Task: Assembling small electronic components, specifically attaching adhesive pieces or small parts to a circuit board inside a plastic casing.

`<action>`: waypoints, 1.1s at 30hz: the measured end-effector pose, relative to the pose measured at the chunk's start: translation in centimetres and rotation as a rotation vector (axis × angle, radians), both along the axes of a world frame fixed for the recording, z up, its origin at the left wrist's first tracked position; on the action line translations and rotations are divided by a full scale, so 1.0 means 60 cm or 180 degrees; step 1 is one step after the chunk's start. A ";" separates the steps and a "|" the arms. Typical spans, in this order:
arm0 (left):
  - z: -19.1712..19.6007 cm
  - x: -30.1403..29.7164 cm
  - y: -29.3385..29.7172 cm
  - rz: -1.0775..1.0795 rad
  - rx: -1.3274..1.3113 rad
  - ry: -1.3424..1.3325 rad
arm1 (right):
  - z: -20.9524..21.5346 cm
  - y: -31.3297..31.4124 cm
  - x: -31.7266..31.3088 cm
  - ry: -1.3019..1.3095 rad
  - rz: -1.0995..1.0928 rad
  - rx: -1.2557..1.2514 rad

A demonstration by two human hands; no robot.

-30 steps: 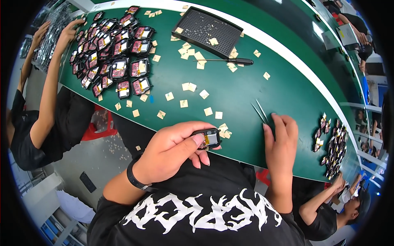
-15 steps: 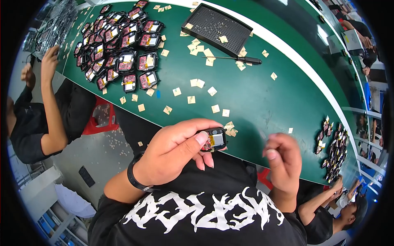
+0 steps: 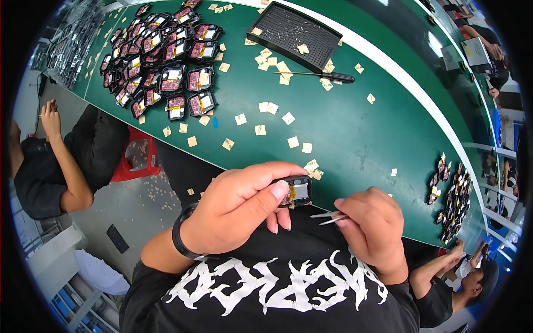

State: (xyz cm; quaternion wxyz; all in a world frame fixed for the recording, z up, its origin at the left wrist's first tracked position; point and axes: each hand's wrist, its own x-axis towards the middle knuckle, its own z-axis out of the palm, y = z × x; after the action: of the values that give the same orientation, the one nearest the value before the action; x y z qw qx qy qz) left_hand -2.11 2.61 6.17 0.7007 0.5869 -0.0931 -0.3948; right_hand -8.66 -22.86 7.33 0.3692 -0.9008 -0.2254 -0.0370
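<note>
A small black, rounded-rectangular electronic housing point(image 3: 295, 191) with a pale insert and a yellow strip inside is pinched between the thumb and fingers of the left hand point(image 3: 241, 208), which is closed firmly around its left end. The housing is held above the lap, just off the near edge of the green work table point(image 3: 355, 139), with its long axis lying roughly left to right and its open face turned up.

A pair of thin metal tweezers point(image 3: 327, 217) is gripped in the closed right hand point(image 3: 372, 227). Their tips are pointed leftward and are seen just below and to the right of the housing, near it but not touching; whether the tips are pressed together cannot be told. The right hand is thus the nearer one to the housing's free end.

Farther out on the table, small tan paper squares point(image 3: 292, 142) are scattered, a black-handled screwdriver point(image 3: 319, 76) is laid beside a black perforated tray point(image 3: 294, 33), and a cluster of similar black housings with red boards point(image 3: 166, 61) is massed at the far left. Another person's arm point(image 3: 61, 161) is visible at the left.
</note>
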 end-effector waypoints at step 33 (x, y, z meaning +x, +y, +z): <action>0.009 -0.004 -0.004 -0.0216 0.0040 -0.0060 | 0.015 0.019 0.016 -0.1494 0.0437 -0.1382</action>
State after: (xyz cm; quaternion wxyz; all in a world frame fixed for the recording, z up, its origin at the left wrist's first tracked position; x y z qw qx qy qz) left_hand -2.32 2.35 6.72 0.6822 0.5915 -0.1170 -0.4135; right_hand -7.73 -21.73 8.25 0.1081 -0.9081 -0.3672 -0.1698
